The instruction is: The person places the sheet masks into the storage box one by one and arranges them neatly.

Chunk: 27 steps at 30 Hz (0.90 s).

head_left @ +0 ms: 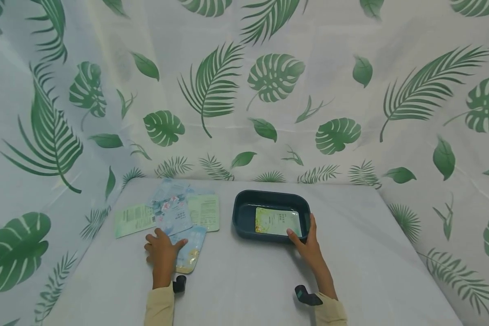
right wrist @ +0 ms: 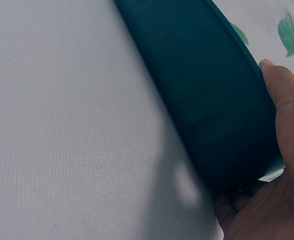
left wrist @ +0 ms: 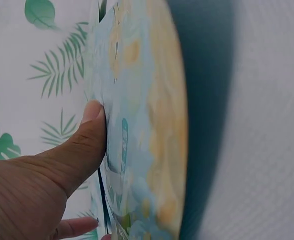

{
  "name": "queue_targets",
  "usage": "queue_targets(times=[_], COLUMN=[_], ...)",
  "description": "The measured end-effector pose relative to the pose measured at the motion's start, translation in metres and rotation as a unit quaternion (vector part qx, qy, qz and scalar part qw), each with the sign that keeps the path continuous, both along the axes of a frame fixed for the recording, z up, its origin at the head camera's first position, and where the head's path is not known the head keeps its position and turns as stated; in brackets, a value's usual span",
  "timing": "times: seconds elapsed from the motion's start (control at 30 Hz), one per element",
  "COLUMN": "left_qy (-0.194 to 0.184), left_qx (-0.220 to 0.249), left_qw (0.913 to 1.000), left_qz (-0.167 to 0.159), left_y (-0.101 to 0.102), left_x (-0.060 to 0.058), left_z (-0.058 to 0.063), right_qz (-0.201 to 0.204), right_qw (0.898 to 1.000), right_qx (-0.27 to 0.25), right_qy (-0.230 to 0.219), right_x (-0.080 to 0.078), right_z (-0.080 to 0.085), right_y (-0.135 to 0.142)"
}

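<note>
My left hand point(head_left: 161, 254) is over the near side of a group of flat sheet-mask sachets, fingers spread. Its thumb touches a blue sachet with a yellowish end point(head_left: 191, 253), which fills much of the left wrist view point(left wrist: 137, 130). A pale blue sachet with pink flowers point(head_left: 173, 215) lies just beyond the fingers. On the right, my right hand point(head_left: 309, 249) grips a dark teal plastic tub point(head_left: 244, 233) at its near right corner, thumb over the rim and fingers along the outer wall. Inside the tub lies a green-yellow sachet point(head_left: 277, 221).
Pale green sachets lie to the left point(head_left: 134, 219) and right point(head_left: 205, 210) of the flowered one, with another light blue sachet point(head_left: 167, 188) behind. A white cloth point(head_left: 248, 290) covers the table. Leaf-printed curtain point(head_left: 277, 136) encloses the back and sides.
</note>
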<state>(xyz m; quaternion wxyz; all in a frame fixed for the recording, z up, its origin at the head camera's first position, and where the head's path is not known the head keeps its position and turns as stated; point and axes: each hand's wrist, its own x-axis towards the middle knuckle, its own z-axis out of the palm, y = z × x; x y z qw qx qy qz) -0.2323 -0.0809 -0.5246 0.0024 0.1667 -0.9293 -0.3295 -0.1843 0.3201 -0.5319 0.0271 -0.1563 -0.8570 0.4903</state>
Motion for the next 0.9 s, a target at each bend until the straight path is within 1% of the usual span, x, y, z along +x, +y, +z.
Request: queue_targets(times=[0.2,0.43,0.7,0.8,0.9], left_qy=[-0.006,-0.02,-0.009,-0.009,-0.013], left_qx=[0.001,0.024,0.017,0.013,0.016], left_qw=[0.9999,0.9991,0.998,0.998,0.9983], left_qz=[-0.014,-0.03,-0.06,-0.061,-0.054], left_y=[-0.003,-0.007,-0.011,-0.012,-0.013], left_x=[-0.002,-0.003,-0.002,0.001,0.004], left_z=[0.0,0.002,0.004,0.004,0.004], right_qz=[-0.002,0.001,-0.001,-0.001,0.002], right_qw=[1.0,1.0,1.0,1.0,1.0], right_qx=[-0.003,-0.004,-0.003,-0.004,-0.003], right_qy=[0.004,0.009,0.01,0.009,0.011], right_x=[0.001,0.0,-0.001,0.0,0.001], right_z=[-0.002,-0.001,0.002,0.001,0.0], right_y=[0.001,0.0,0.001,0.001,0.001])
